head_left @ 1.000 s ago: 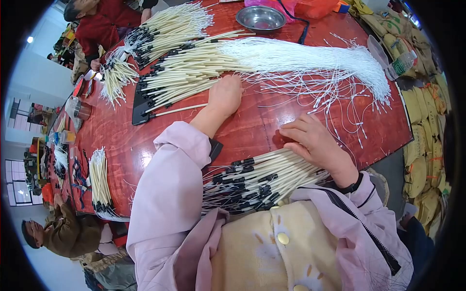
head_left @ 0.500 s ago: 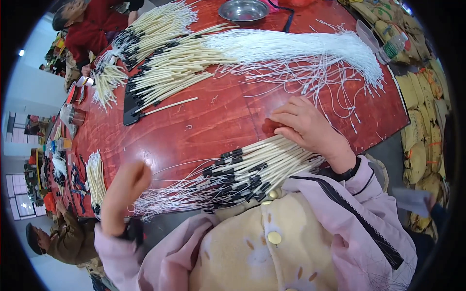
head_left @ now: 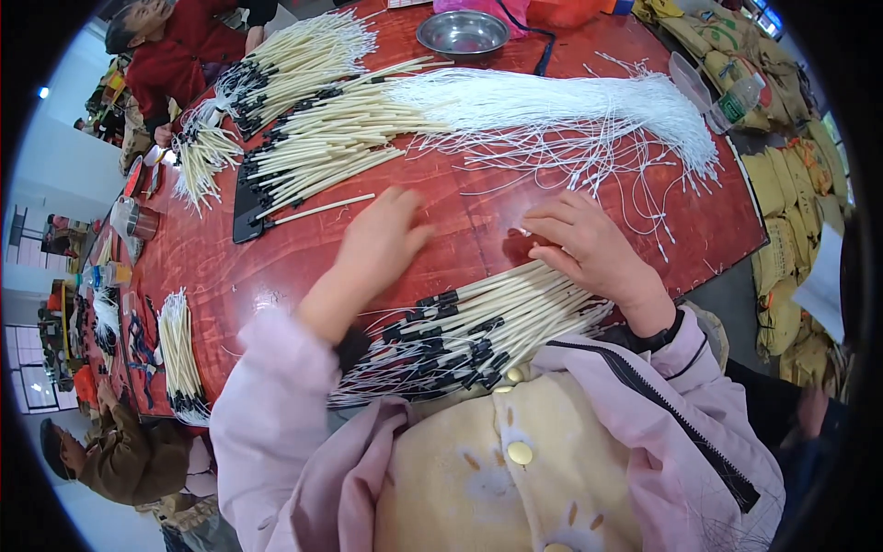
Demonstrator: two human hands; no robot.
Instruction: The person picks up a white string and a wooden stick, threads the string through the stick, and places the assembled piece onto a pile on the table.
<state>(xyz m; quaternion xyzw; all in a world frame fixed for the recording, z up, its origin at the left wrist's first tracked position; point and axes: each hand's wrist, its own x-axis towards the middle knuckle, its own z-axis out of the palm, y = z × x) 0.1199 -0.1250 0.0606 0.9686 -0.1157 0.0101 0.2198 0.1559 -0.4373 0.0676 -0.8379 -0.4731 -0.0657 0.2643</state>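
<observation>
My left hand is over the middle of the red table, smeared by motion, so its fingers cannot be made out. My right hand hovers just above the near bundle, thumb and fingers drawn together around a tiny white bit I cannot identify. Below it lies that bundle of cream sticks with black end pieces and white strings, partly under my left sleeve. Beyond my hands is a long hank of white cords. Left of the hank, a pile of cream sticks with black ends rests on a dark flat piece.
A metal bowl stands at the far edge. A clear bottle lies at the far right, near stacked sacks. Another stick bundle is at the left. A person in red sits at the far left, another in brown nearer.
My left hand has swung right and away from me, from above the near strings to mid-table. My right hand stays nearly in place. The paper at the right has risen.
</observation>
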